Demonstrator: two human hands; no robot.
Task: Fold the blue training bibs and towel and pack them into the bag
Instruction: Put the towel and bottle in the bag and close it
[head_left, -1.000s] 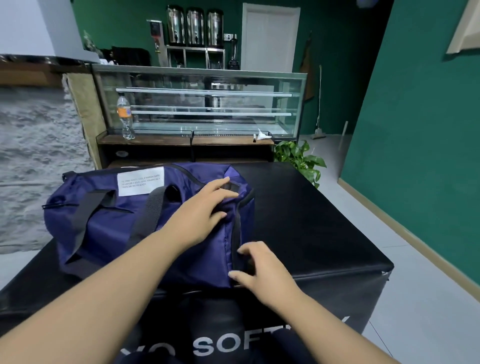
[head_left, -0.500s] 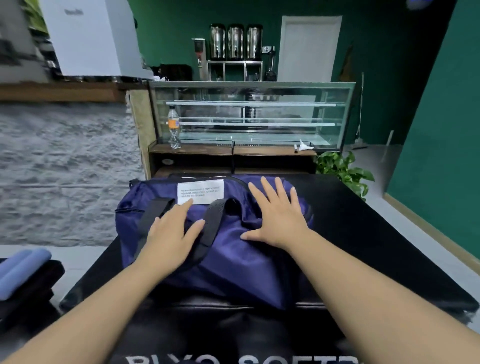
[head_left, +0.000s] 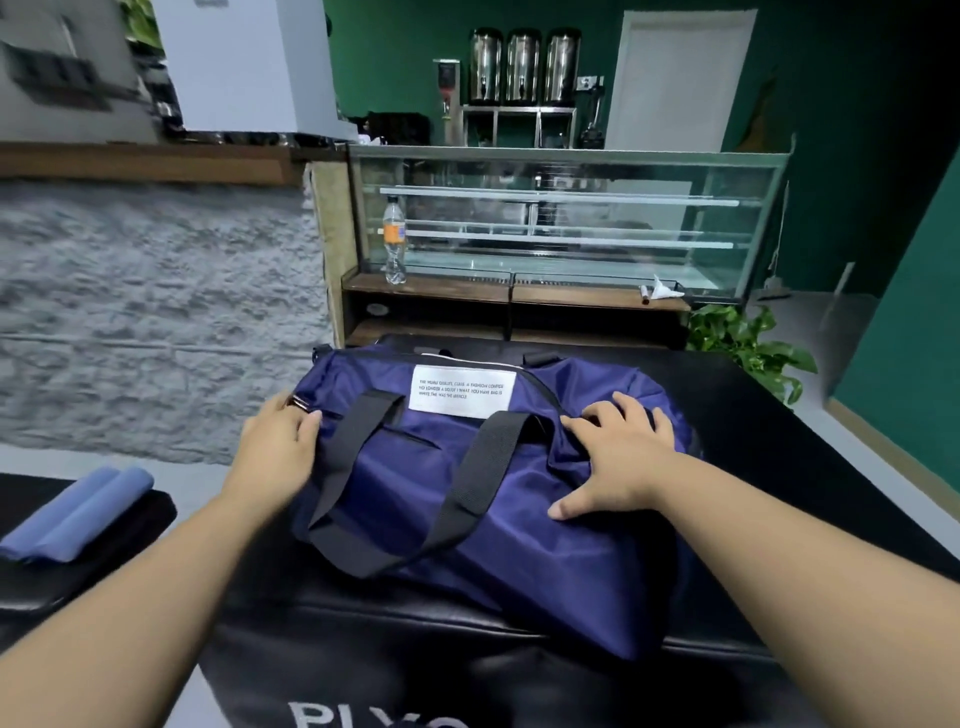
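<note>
A navy duffel bag (head_left: 483, 499) with black strap handles and a white label lies on a black padded box (head_left: 779, 431). My left hand (head_left: 275, 457) is at the bag's left end, its fingers curled around the fabric by a small metal ring. My right hand (head_left: 618, 462) rests on the bag's right top with fingers spread and pressing the fabric. A light blue rolled cloth (head_left: 78, 514) lies on a black bench at the far left. I see no bibs outside the bag, and its inside is hidden.
The black bench (head_left: 119, 551) stands left of the box across a narrow floor gap. Behind the box are a wooden shelf and a glass display case (head_left: 571, 223) with a bottle (head_left: 395, 239). A potted plant (head_left: 748, 348) stands at the back right.
The view has swung left. My left hand slid from the bag's top to its left end. My right hand went from the bag's right end up onto its top, then moved slightly right.
</note>
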